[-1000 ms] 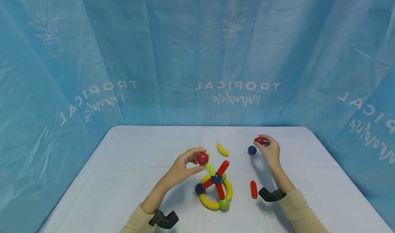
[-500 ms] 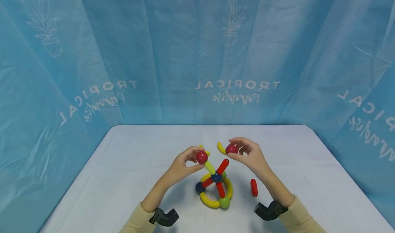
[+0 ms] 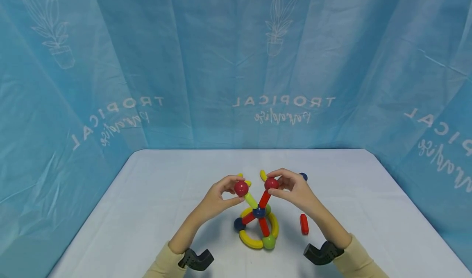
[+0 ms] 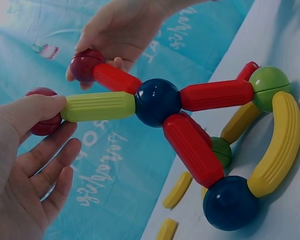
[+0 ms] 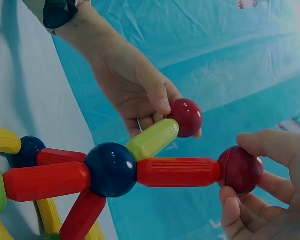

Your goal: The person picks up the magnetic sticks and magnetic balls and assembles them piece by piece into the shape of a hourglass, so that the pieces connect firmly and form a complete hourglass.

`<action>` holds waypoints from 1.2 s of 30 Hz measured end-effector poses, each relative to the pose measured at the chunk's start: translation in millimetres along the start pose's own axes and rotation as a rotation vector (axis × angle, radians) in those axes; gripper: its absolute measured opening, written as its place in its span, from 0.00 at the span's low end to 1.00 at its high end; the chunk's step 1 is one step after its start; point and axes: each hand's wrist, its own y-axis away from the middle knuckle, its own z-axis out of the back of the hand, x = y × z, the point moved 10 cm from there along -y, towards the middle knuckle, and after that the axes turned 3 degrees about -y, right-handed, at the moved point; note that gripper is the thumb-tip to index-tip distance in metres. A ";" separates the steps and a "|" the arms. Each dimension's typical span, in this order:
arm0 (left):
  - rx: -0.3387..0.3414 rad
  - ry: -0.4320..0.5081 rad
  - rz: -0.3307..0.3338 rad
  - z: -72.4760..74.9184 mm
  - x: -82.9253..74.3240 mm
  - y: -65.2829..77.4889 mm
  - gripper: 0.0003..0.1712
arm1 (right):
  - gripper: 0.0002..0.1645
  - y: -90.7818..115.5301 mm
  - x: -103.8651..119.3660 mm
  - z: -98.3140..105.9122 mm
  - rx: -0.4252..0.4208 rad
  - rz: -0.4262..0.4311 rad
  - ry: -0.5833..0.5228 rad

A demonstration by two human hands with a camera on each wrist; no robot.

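Observation:
A structure of rods and balls stands on the table, with a ring of curved yellow rods (image 3: 250, 241) at its base. Red rods slope up from the ring to a central blue ball (image 4: 158, 102). From that ball a lime rod (image 4: 100, 106) and a red rod (image 5: 179, 172) rise outward. My left hand (image 3: 220, 196) pinches a red ball (image 5: 186, 117) at the lime rod's upper end. With thumb and fingers, my right hand (image 3: 293, 188) grips another red ball (image 5: 241, 170), which touches the tip of the upper red rod.
A loose red rod (image 3: 304, 224) lies right of the structure. Behind my right hand sits a blue ball (image 3: 303, 176), partly hidden. Curved yellow rods (image 3: 263, 175) lie behind the structure. A blue printed curtain (image 3: 236, 65) hangs around the white table (image 3: 166, 179).
My right hand has carried a red ball leftward from the table's right side onto the upper red rod's tip. The left hand stays on its ball.

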 end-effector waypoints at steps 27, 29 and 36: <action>0.007 -0.010 0.016 -1.7 -0.2 1.3 0.27 | 0.23 -78.2 -145.0 8.6 -0.147 -0.249 0.290; 0.012 -0.009 0.023 -2.8 0.5 2.2 0.27 | 0.27 -77.7 -153.4 5.8 -0.133 -0.259 0.293; 0.006 -0.031 -0.001 0.6 -5.2 2.3 0.26 | 0.27 -77.7 -151.6 4.4 -0.134 -0.234 0.292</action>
